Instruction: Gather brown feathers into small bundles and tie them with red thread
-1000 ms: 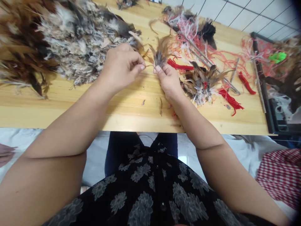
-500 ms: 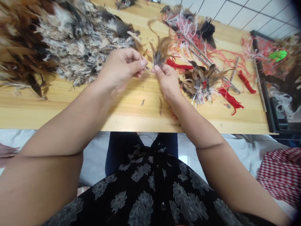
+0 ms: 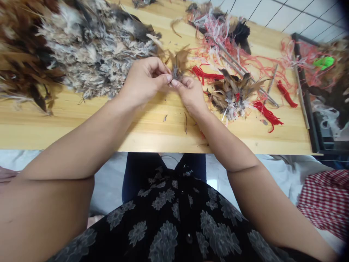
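Note:
Between my fingertips stands a small bunch of brown and grey feathers (image 3: 178,64). My right hand (image 3: 191,92) pinches its base with thumb and fingers. My left hand (image 3: 151,78) is closed at the bunch's left side, its thumb tip almost meeting my right thumb; what lies in its pinch is too small to make out. Left of my left hand spreads a large heap of pale grey and white feathers (image 3: 92,51). To the right of my right hand lies a feather cluster (image 3: 234,94) with a red tie and white strands at its base.
Red thread tassels (image 3: 268,115) and thin sticks (image 3: 237,65) lie on the wooden table (image 3: 152,134). Pink and white plastic strands (image 3: 218,32) tangle at the back. Brown feathers (image 3: 24,72) cover the far left. A dark-framed box (image 3: 307,98) with feathers stands at the right edge.
My right hand has moved slightly left and down with the feather bunch. The gap between my two hands has closed, and their fingertips now meet at the bunch's base.

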`<state>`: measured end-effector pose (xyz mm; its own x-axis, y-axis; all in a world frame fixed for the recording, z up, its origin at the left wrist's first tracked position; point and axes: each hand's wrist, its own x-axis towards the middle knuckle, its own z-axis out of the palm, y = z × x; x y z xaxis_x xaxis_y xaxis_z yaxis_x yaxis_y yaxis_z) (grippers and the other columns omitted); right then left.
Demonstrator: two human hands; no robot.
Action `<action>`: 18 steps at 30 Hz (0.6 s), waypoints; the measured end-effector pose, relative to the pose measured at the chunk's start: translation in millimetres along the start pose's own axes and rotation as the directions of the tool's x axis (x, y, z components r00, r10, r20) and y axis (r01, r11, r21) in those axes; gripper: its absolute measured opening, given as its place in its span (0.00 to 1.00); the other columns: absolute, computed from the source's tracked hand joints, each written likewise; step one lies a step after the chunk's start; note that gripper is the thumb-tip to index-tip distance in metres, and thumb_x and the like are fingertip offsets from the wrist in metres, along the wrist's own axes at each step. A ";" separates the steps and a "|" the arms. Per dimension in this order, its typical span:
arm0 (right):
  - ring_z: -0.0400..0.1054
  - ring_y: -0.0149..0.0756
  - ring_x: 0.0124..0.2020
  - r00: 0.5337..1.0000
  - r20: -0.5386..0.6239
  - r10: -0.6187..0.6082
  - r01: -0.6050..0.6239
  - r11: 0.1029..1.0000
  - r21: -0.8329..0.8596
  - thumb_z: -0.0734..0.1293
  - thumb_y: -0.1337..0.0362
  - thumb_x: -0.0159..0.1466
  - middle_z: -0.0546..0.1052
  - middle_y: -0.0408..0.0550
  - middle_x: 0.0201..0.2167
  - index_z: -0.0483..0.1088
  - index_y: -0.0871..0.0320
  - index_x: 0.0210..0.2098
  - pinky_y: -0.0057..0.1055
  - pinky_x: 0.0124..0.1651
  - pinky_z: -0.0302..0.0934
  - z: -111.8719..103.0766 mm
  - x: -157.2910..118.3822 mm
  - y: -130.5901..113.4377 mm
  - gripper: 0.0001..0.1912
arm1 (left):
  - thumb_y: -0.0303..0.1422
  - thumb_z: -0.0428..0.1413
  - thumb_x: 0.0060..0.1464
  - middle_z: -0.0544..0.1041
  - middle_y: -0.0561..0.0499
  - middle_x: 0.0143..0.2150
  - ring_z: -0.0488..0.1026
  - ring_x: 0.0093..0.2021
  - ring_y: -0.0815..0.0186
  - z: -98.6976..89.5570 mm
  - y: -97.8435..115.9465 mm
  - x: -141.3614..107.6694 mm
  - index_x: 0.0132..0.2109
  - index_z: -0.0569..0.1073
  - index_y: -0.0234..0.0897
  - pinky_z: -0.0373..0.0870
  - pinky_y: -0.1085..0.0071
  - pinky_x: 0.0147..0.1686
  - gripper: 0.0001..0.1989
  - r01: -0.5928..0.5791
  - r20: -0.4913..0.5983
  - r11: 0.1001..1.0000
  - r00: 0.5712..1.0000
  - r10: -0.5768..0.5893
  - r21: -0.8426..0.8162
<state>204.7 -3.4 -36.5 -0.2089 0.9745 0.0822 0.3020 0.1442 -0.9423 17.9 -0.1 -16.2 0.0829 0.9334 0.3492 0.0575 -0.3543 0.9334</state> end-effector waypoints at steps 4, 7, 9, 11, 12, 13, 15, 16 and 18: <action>0.79 0.36 0.48 0.999 0.016 -0.037 0.037 0.999 0.020 0.69 0.60 0.84 0.78 0.41 0.36 0.74 0.57 0.38 0.43 0.70 0.79 0.1 1.4 0.4 0.16 | 0.37 0.84 0.57 0.81 0.52 0.34 0.77 0.33 0.66 -1.4 -5.4 -1.5 0.35 0.80 0.35 0.70 0.69 0.39 0.21 -0.009 0.046 0.997 0.999 0.013 -0.075; 0.79 0.35 0.50 0.996 0.057 -0.066 0.063 0.997 0.045 0.68 0.59 0.84 0.81 0.42 0.40 0.73 0.56 0.39 0.42 0.71 0.78 -0.5 -0.1 -1.5 0.16 | 0.51 0.89 0.52 0.78 0.54 0.32 0.76 0.31 0.67 -3.3 -3.3 -3.8 0.37 0.79 0.36 0.72 0.69 0.36 0.32 0.090 0.130 0.976 0.989 -0.064 -0.201; 0.79 0.34 0.50 0.994 0.083 -0.066 0.061 0.996 0.063 0.68 0.58 0.85 0.81 0.43 0.41 0.73 0.56 0.39 0.41 0.72 0.78 -0.7 -2.9 -4.2 0.17 | 0.52 0.90 0.50 0.78 0.54 0.32 0.75 0.31 0.69 -5.4 0.7 -5.2 0.37 0.80 0.35 0.71 0.72 0.35 0.33 0.201 0.221 0.945 0.964 -0.145 -0.259; 0.79 0.34 0.50 0.993 0.101 -0.056 0.047 0.996 0.082 0.68 0.54 0.85 0.81 0.44 0.41 0.72 0.56 0.39 0.41 0.71 0.78 -0.8 -6.9 -8.6 0.19 | 0.45 0.90 0.56 0.81 0.52 0.34 0.77 0.33 0.71 -7.3 5.8 -6.3 0.38 0.83 0.33 0.72 0.76 0.36 0.28 0.292 0.286 0.910 0.936 -0.207 -0.296; 0.79 0.35 0.50 0.993 0.109 -0.047 0.037 0.995 0.089 0.68 0.51 0.85 0.81 0.44 0.40 0.72 0.56 0.39 0.41 0.71 0.78 -0.9 -9.1 -11.6 0.21 | 0.41 0.88 0.60 0.82 0.52 0.35 0.79 0.34 0.71 -7.8 8.2 -6.6 0.39 0.84 0.33 0.73 0.77 0.38 0.24 0.324 0.307 0.895 0.924 -0.229 -0.306; 0.80 0.35 0.51 0.992 0.118 -0.036 0.025 0.995 0.094 0.68 0.47 0.85 0.81 0.44 0.40 0.72 0.56 0.38 0.42 0.71 0.79 -1.0 -11.4 -15.2 0.23 | 0.38 0.86 0.64 0.83 0.52 0.36 0.80 0.35 0.71 -8.0 10.5 -6.8 0.39 0.84 0.33 0.75 0.77 0.40 0.20 0.347 0.316 0.884 0.916 -0.247 -0.314; 0.80 0.36 0.52 0.991 0.137 -0.008 -0.006 0.995 0.098 0.68 0.39 0.83 0.82 0.44 0.39 0.71 0.55 0.37 0.43 0.71 0.80 -1.6 -15.6 -23.1 0.28 | 0.31 0.83 0.68 0.83 0.53 0.36 0.83 0.35 0.70 -7.4 14.0 -6.6 0.39 0.84 0.34 0.79 0.76 0.42 0.16 0.382 0.319 0.868 0.905 -0.281 -0.318; 0.81 0.37 0.52 0.989 0.147 0.007 -0.021 0.995 0.098 0.69 0.35 0.82 0.82 0.45 0.39 0.71 0.54 0.36 0.44 0.71 0.81 -2.0 -17.4 -27.2 0.30 | 0.28 0.82 0.68 0.83 0.53 0.36 0.84 0.35 0.69 -6.9 15.3 -6.4 0.38 0.83 0.34 0.80 0.75 0.42 0.16 0.396 0.316 0.859 0.901 -0.297 -0.323; 0.82 0.39 0.53 0.987 0.160 0.026 -0.043 0.994 0.102 0.70 0.29 0.78 0.82 0.45 0.38 0.71 0.53 0.35 0.45 0.70 0.82 -2.7 -20.2 -34.2 0.34 | 0.23 0.81 0.67 0.82 0.52 0.34 0.85 0.35 0.67 -6.0 17.4 -6.0 0.36 0.81 0.33 0.83 0.73 0.43 0.17 0.423 0.312 0.839 0.894 -0.323 -0.344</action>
<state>201.1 -27.5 -5.0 -0.3470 0.9378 0.0047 0.2142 0.0842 -0.9731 12.4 -11.5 -1.6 0.3660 0.9305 -0.0151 -0.2586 0.1172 0.9589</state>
